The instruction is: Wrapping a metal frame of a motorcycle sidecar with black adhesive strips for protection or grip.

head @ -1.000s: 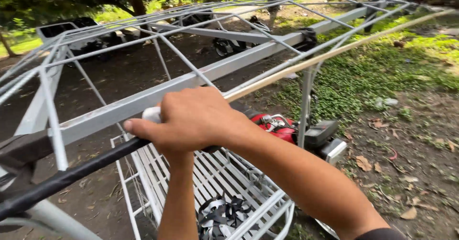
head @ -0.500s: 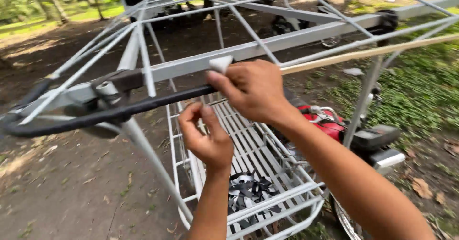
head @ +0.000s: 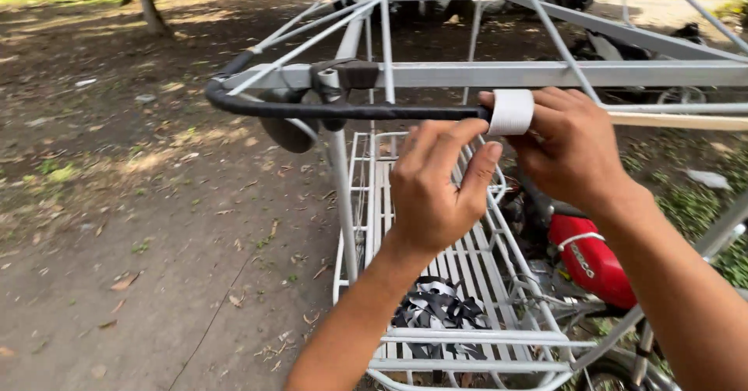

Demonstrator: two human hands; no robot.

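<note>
A black curved bar (head: 343,111) runs level under a grey metal frame (head: 545,73). A white tape band (head: 512,112) wraps the bar's right end, where it meets a pale wooden stick (head: 678,120). My right hand (head: 573,153) grips the bar at the tape, thumb and fingers around the white band. My left hand (head: 436,184) reaches up from below. Its fingertips pinch the black bar just left of the tape.
Below my hands hangs a white wire basket (head: 467,266) with a black-and-white strap bundle (head: 436,309) in it. A red motorcycle (head: 592,258) stands under the frame at the right. Dirt ground with dry leaves (head: 156,243) lies to the left, a tree trunk (head: 148,5) beyond.
The view has swung left and closer. My left hand rose from below up to the bar beside the tape. My right hand stays on the taped end.
</note>
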